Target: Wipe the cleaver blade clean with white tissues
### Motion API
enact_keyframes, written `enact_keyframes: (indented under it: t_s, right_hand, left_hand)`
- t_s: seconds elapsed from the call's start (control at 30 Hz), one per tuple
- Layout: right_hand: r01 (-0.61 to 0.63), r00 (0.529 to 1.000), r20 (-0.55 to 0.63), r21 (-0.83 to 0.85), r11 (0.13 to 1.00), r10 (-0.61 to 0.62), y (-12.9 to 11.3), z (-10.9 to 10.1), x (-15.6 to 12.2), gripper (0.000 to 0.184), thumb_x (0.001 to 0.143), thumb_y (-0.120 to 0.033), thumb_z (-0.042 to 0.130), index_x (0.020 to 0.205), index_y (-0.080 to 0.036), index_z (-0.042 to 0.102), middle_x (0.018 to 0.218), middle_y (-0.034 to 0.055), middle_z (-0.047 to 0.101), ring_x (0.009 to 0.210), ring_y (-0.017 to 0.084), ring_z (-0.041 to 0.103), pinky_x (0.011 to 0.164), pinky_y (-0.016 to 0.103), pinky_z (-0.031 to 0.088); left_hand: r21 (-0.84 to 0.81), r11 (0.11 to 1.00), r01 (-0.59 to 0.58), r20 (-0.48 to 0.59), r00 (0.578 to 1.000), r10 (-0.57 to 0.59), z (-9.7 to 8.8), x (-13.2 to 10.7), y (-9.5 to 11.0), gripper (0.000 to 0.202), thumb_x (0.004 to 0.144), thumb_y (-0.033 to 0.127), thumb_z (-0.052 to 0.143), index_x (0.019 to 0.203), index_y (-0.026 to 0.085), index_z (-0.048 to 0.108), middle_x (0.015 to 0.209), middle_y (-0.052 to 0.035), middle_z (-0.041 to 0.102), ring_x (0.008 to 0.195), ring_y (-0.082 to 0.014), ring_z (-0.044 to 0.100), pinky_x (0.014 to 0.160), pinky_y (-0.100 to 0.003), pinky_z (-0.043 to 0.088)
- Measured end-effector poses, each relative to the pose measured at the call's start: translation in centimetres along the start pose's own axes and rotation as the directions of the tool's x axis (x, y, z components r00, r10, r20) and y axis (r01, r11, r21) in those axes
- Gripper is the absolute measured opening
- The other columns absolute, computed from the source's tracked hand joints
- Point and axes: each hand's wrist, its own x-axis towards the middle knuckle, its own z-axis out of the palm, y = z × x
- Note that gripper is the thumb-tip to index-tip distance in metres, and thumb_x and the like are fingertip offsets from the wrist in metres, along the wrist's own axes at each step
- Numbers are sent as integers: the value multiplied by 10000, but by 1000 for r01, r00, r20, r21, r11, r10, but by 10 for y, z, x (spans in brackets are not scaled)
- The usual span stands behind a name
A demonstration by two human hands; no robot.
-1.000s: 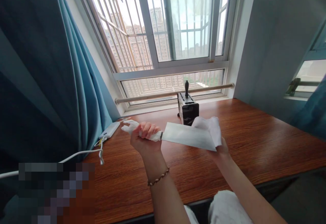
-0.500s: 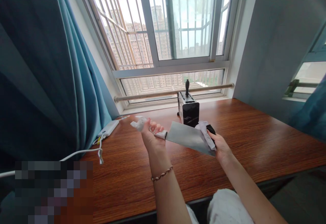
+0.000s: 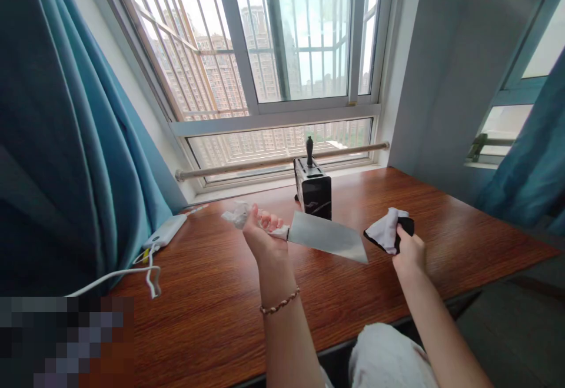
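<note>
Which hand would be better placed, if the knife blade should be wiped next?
Probably the right hand: it holds the white-and-black cloth, apart from the knife blade but near its end. The left hand grips the white-covered handle.

the left hand (image 3: 268, 236) gripped a cleaver (image 3: 329, 236); right of the cleaver, the right hand (image 3: 410, 254) held a white-and-black cloth (image 3: 386, 229); behind the cleaver, a knife block (image 3: 316, 195) stood on the tabletop (image 3: 212, 317).

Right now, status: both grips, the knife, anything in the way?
Left grip closed around knife handle, blade pointing right. Right grip holding black-and-white cloth, apart from blade. Black-fronted block behind blade, not between it and cloth.
</note>
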Motion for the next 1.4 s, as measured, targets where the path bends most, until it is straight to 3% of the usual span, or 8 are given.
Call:
enact_keyframes:
  t_s: [0.17, 0.27, 0.37, 0.63, 0.87, 1.03, 1.23, 1.4]
  right_hand:
    - [427, 904, 240, -447, 786, -354, -41, 15, -55, 342, 783, -411, 510, 582, -142, 574, 484, 6, 501, 486, 138, 489, 415, 231, 381]
    - [670, 467, 850, -161, 725, -243, -52, 34, -100, 315, 863, -274, 402, 1121, -164, 545, 1003, 75, 623, 916, 205, 574, 769, 316, 478]
    - [744, 155, 969, 11, 668, -190, -48, 43, -119, 453, 853, -185, 401, 1305, -213, 368, 1360, 62, 370, 1263, 211, 301, 1022, 412, 305]
    - [698, 331, 939, -179, 693, -91, -32, 27, -86, 469, 864, -195, 374, 1329, -223, 322, 1355, 52, 380, 1266, 186, 303, 1052, 402, 236]
    - [527, 722, 658, -723, 446, 214, -11, 9, -52, 341, 865, -311, 336, 925, -174, 643, 799, 111, 673, 762, 233, 625, 660, 300, 440]
    - [440, 896, 357, -788, 431, -264, -16, 4, -45, 392, 868, -363, 330, 917, -106, 622, 750, 154, 649, 706, 253, 605, 595, 305, 401]
    - [694, 715, 463, -382, 611, -523, -38, 8, -83, 390, 887, -361, 317, 1085, -115, 545, 952, 138, 630, 878, 251, 586, 711, 346, 458]
    - [813, 117, 965, 44, 581, -236, -44, 29, -111, 469, 875, -232, 371, 1337, -197, 302, 1368, 66, 354, 1264, 216, 300, 1033, 392, 299]
  left_hand:
    - [77, 997, -31, 22, 999, 29, 10, -6, -6, 349, 624, 305, 605, 598, 186, 278, 414, 97, 237, 304, -38, 200, 358, -192, 170]
    - [92, 996, -1, 47, 999, -4, 17, -13, -15, 369, 631, 322, 605, 569, 184, 269, 401, 93, 234, 298, -41, 210, 354, -196, 194]
    - [103, 994, 26, 98, 995, -36, 23, -19, -19, 384, 631, 350, 613, 564, 183, 273, 399, 94, 239, 301, -43, 227, 364, -197, 235]
    - [6, 1000, 26, 99, 995, -26, 17, -18, -10, 320, 705, 254, 558, 587, 187, 268, 415, 80, 218, 317, -43, 197, 379, -203, 167]
    - [14, 995, -97, 100, 990, 96, 8, -15, 12, 353, 695, 269, 583, 595, 184, 256, 424, 80, 218, 334, -46, 180, 389, -200, 162]
    - [-45, 999, -18, 164, 986, 25, 6, -13, 12, 324, 721, 241, 533, 600, 183, 239, 420, 77, 203, 332, -53, 167, 390, -199, 170]
    - [23, 999, 47, 237, 970, -51, 17, -20, 2, 349, 714, 253, 555, 588, 181, 238, 410, 76, 211, 323, -53, 171, 367, -195, 165]
    - [134, 980, 146, 338, 923, -184, 24, -27, -8, 333, 726, 280, 564, 581, 178, 283, 426, 81, 199, 330, -43, 194, 366, -189, 211]
